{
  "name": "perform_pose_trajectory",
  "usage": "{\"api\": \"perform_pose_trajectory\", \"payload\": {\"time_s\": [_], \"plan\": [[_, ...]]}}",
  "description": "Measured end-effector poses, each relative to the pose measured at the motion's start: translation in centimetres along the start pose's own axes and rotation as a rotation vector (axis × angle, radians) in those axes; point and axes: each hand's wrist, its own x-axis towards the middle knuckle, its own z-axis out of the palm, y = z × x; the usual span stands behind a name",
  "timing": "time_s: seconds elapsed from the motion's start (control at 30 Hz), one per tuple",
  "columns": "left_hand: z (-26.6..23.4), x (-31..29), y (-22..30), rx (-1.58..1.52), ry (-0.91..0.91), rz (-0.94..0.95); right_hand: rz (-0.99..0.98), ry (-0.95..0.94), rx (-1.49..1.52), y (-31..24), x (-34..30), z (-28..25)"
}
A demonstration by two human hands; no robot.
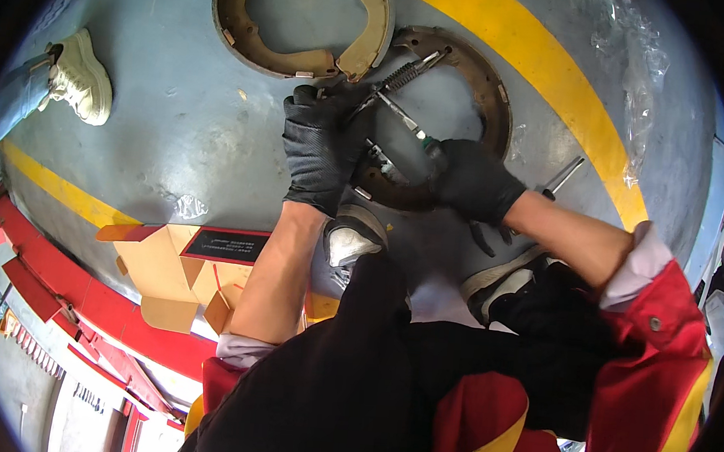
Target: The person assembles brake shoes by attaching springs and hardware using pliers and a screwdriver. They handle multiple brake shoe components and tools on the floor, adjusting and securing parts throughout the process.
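My left hand (321,152), in a black glove, is closed round the near end of a metal rod with a coil spring (403,77) on it. My right hand (474,182), also gloved in black, grips a screwdriver (402,115) by its green handle. The screwdriver's shaft points up and left, its tip close to the spring rod and my left fingers. Beneath both hands lies a dark curved brake shoe assembly (495,97) on the floor. A small metal fitting (380,157) shows between the hands. My left fingertips are partly hidden.
Another ring of brake shoes (368,25) lies just beyond. Pliers (484,239) and a second screwdriver (565,175) rest at right. An opened cardboard box (163,273) stands left of my forearm, by a red rack (105,302). Another person's shoe (82,80) is at far left; clear plastic (640,86) lies far right.
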Motion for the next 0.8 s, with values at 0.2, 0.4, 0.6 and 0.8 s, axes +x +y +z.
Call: {"api": "perform_pose_trajectory", "payload": {"time_s": [0.2,0.4,0.6,0.8], "plan": [[0.7,-0.1,-0.8,0.062,0.045,0.070,-0.138,-0.536,-0.421,-3.8,3.5,-6.2],[0.1,-0.4,-1.2,0.071,0.044,0.087,-0.331,-0.257,-0.424,-2.8,1.6,-3.5],[-0.3,-0.5,0.1,0.190,0.034,0.057,-0.016,-0.235,-0.137,-1.4,0.8,-2.9],[-0.2,-0.4,-0.5,0.081,0.022,0.054,-0.158,-0.418,-0.240,-1.8,2.1,-4.4]]}}
